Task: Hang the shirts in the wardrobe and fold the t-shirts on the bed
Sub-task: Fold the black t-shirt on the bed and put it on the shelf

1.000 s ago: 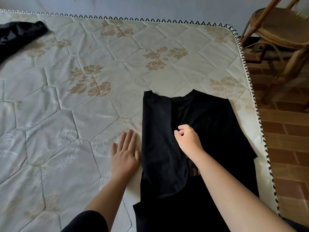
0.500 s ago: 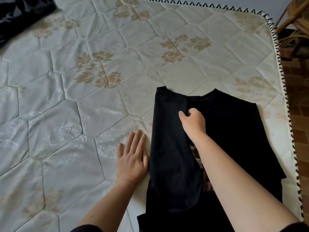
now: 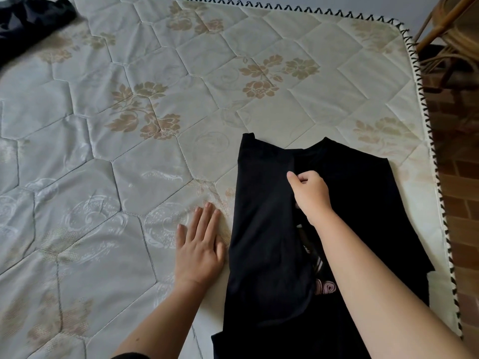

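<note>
The t-shirt [image 3: 264, 229] lies lengthwise away from me near the right edge of the bed [image 3: 129, 177]. My right hand [image 3: 309, 195] pinches its folded-in flap; my left hand [image 3: 199, 252] rests flat, palm down, just beside it. The unfolded side lies rightward, nearest my right hand.

Only the one view here, worn on the person's head at the near edge of the mattress [image 3: 129, 177]. It faces forward and steeply down, close enough that the left hand [image 3: 199, 250] and right hand [image 3: 309, 195] reach in from six o'clock (a wide lens). The t-shirt [image 3: 259, 229] lies at five o'clock, a cane chair [image 3: 456, 35] at two.
</note>
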`<state>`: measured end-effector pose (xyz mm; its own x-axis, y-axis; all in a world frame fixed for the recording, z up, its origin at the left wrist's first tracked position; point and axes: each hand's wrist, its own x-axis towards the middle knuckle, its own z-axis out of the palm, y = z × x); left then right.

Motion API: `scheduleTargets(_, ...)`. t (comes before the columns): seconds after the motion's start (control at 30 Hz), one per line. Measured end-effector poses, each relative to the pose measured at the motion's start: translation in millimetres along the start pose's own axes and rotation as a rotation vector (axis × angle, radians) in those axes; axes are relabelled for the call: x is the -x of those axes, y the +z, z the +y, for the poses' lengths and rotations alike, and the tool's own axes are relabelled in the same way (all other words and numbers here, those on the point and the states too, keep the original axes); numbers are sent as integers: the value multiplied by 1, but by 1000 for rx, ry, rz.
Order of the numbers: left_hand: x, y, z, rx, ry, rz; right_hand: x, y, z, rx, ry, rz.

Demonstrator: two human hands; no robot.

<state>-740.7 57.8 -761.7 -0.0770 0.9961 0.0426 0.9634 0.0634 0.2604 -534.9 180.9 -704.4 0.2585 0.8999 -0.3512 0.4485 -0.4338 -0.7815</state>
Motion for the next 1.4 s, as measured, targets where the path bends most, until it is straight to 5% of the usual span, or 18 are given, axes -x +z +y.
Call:
scheduleTargets(0.33,1,-2,2,41,-13,-16,56,-15,23,279,49,-283)
scheduleTargets(0.93,10,-23,11,67,-36,-127,147,-31,64,210,274,-214)
scheduleTargets(1.2,67,-33,32,456,-169,-191,178,-33,81,-17,426,-337)
scheduleTargets(1.4,108,-38,21,528,-98,-254,193,-34,96,-44,319,-96)
